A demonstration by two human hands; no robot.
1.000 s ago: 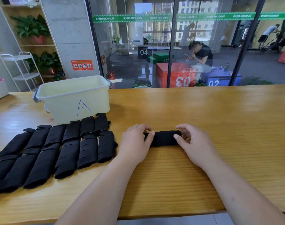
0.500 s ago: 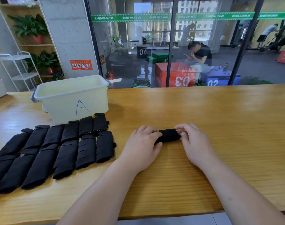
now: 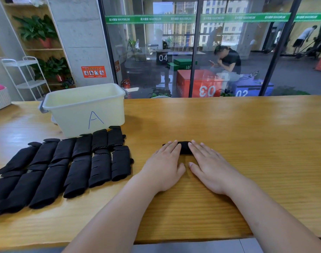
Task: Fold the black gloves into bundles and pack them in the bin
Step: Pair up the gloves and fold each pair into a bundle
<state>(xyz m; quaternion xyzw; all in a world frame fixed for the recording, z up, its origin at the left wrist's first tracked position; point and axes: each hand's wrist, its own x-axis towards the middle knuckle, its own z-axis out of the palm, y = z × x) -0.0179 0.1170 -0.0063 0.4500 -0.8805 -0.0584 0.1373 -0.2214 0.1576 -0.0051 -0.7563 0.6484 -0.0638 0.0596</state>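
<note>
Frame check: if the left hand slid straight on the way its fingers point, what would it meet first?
The left hand points away and slightly right; its fingertips rest on the rolled black glove, so it would push that first. Beyond lies bare table, it seems.

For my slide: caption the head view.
Left hand and right hand press a glove bundle on the table, bin at left.

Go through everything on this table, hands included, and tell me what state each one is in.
Glove bundle: rolled short, pressed under both hands' fingertips.
Left hand: flat, fingers straight, on the bundle.
Right hand: flat, fingers straight, on the bundle.
Laid-out gloves: flat in two rows, not bundled.
Bin: upright, no lid, bottom hidden.
</note>
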